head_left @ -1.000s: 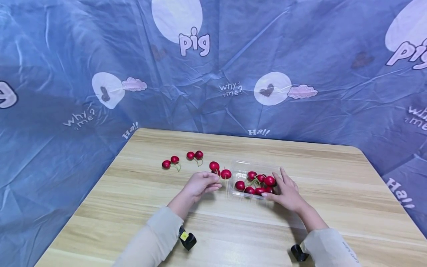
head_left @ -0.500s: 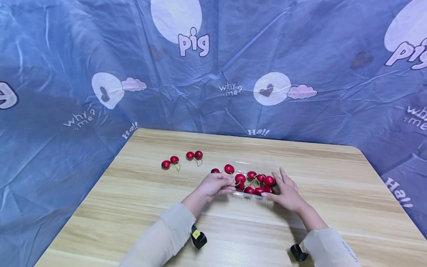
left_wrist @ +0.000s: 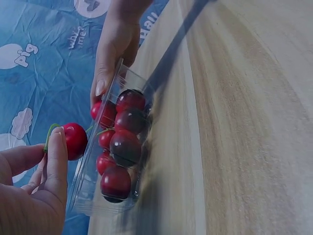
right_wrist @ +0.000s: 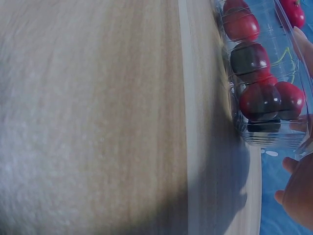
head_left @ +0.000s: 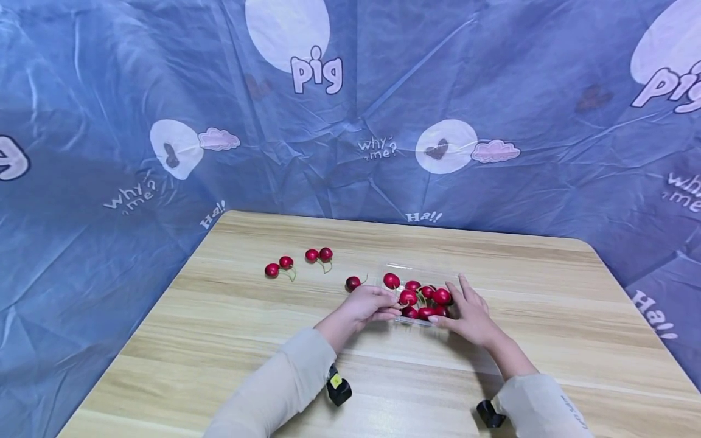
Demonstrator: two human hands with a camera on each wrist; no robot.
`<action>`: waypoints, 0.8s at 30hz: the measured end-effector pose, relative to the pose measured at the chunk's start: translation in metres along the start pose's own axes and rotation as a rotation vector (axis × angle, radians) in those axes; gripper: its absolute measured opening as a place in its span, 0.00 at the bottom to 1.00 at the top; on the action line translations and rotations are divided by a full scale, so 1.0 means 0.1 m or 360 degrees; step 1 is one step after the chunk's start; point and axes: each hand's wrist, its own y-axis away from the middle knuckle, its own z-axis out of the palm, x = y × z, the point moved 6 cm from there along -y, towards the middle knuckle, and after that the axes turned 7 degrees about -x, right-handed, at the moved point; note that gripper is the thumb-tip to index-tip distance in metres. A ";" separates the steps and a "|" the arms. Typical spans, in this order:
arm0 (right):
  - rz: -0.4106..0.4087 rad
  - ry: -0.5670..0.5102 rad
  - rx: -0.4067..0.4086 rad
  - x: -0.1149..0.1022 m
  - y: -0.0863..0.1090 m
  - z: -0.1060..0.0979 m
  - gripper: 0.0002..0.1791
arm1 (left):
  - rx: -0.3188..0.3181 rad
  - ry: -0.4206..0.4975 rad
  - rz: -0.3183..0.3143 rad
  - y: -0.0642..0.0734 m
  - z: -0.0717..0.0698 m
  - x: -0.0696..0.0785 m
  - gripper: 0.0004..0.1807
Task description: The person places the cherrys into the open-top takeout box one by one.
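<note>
My left hand (head_left: pixel 372 304) pinches a green stem between thumb and fingers. Two red cherries hang from that grip over the left part of a clear plastic box (head_left: pixel 421 268): one cherry (head_left: pixel 408 297) near the fingertips, the other (head_left: pixel 391 280) farther back. In the left wrist view, a held cherry (left_wrist: pixel 74 142) is beside the box's rim, its stem bent at the fingertips. Several cherries (left_wrist: pixel 125 148) with stems lie inside the box. At the box's right end, my right hand (head_left: pixel 470 315) grips it, thumb on the near side and fingers on the far side.
A single dark cherry (head_left: pixel 353 283) lies on the wooden table (head_left: pixel 219 340) left of the box. Farther left are two stemmed pairs, one with a cherry (head_left: pixel 325 254) toward the back, another with a cherry (head_left: pixel 272 270). A blue printed cloth (head_left: pixel 306 152) hangs behind.
My left hand has moved right, carrying the two cherries from the table left of the box to over it. One dark cherry stays behind on the table. My right hand has kept its place.
</note>
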 end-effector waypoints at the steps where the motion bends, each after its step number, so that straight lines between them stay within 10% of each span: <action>1: 0.0001 0.0002 0.0001 0.00 0.00 0.00 0.49 | -0.0003 -0.0008 -0.0003 -0.01 0.01 0.00 0.11; 24: 0.0003 0.0011 -0.0006 0.03 -0.01 0.02 0.49 | 0.0041 -0.0122 -0.0148 -0.28 0.09 -0.02 0.06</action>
